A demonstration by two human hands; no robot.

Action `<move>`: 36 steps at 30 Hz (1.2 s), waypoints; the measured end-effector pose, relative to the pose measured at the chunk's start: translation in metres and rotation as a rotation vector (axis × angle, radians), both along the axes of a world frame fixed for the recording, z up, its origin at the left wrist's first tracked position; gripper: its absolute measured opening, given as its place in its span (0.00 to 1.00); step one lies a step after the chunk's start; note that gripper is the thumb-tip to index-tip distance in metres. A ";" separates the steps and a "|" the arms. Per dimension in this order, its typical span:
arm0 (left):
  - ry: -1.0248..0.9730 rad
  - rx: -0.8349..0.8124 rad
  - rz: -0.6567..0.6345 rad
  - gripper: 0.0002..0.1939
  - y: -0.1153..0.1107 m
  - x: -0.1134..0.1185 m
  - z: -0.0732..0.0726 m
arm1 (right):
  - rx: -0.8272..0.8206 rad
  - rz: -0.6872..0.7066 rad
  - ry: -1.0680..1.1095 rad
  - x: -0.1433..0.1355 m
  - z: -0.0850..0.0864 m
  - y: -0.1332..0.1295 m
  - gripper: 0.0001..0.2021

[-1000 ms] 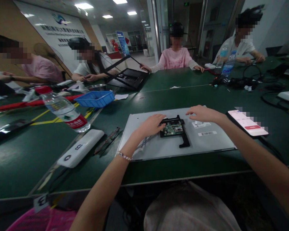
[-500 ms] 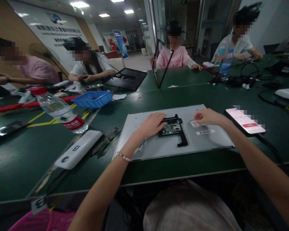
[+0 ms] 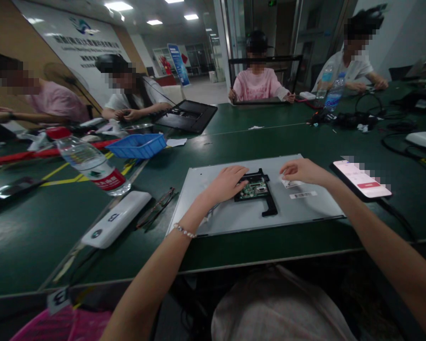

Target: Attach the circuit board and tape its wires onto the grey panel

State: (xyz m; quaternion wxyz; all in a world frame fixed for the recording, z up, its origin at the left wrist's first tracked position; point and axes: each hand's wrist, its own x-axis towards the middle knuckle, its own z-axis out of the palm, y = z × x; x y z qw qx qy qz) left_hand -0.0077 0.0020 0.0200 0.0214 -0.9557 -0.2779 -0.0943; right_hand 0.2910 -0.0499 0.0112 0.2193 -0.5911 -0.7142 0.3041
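Observation:
A grey metal-backed display panel (image 3: 220,222) lies flat before me on the green table. On its back sits a black plastic bracket (image 3: 270,207) framing a green circuit board (image 3: 254,190). My left hand (image 3: 229,183) lies over the bracket's left side, its fingers stretched out, the tips at the board's edge. Farther right, my right hand (image 3: 301,170) is closed in a pinch at the left end of a white label (image 3: 294,183), covering part of it. A second label with a barcode (image 3: 303,194) is stuck just below. Some thin cable (image 3: 210,213) shows beside my left wrist.
A phone (image 3: 362,178) lies right of the panel. To the left are eyeglasses (image 3: 156,208), a white power bank (image 3: 116,219), a tilted water bottle (image 3: 92,163) and a blue tray (image 3: 138,146). Across the table a person holds a black frame (image 3: 266,101); several others sit around.
My right hand has shifted slightly left along the white label. My left hand stays nearly still. The person opposite has turned the black frame to face me and holds it with both hands.

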 end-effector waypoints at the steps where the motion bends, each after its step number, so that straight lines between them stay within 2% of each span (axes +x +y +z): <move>1: 0.000 -0.002 -0.004 0.21 -0.001 0.001 0.001 | -0.005 0.019 0.053 -0.003 0.000 0.000 0.12; 7: -0.020 -0.014 -0.016 0.20 -0.009 0.006 0.007 | -0.008 0.160 0.190 -0.023 0.001 -0.005 0.09; 13: -0.068 -0.045 -0.076 0.20 -0.014 0.012 0.005 | -0.024 0.152 0.271 -0.033 -0.002 -0.007 0.12; 19: -0.056 -0.075 -0.110 0.20 -0.017 0.015 0.003 | -0.004 0.186 0.235 -0.031 -0.004 -0.003 0.14; 24: -0.055 -0.086 -0.138 0.20 -0.019 0.016 0.004 | -0.002 0.205 0.281 -0.035 -0.008 -0.004 0.21; 29: -0.051 -0.090 -0.181 0.18 -0.027 0.022 0.008 | 0.040 0.166 0.296 -0.039 -0.015 -0.003 0.30; 36: -0.054 -0.092 -0.200 0.19 -0.032 0.025 0.009 | 0.085 0.157 0.217 -0.032 -0.005 -0.005 0.18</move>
